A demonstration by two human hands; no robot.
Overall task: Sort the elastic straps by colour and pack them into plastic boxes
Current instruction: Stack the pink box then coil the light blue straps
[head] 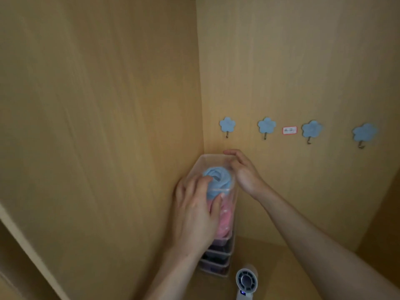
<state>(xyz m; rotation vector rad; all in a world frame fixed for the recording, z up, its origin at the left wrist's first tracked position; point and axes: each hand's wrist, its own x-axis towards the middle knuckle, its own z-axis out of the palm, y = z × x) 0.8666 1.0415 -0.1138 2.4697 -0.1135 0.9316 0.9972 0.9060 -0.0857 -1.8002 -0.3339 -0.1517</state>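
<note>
The rolled blue strap (pixel 217 180) sits inside the clear top box (pixel 207 161), between the two hands. That box crowns a stack of boxes (pixel 218 256) pushed into the cupboard corner. The box directly under the left thumb shows pink straps (pixel 225 221), and the lower ones hold darker contents I cannot tell apart.

The left hand (pixel 194 211) grips the near end of the top box, fingers curled over its edge and thumb on its front. The right hand (pixel 244 174) is bent over the far right rim, holding it too.

Sorting looks nearly finished, and the step in hand seems to be seating the blue box on the stack. The next move calls for squaring it with the box below and letting go gently, so the tall stack does not lean.

Beyond the right hand, flower hooks (pixel 266 126) line the back panel. A small fan (pixel 246 280) lies on the shelf (pixel 270 267) below the wrists.
</note>
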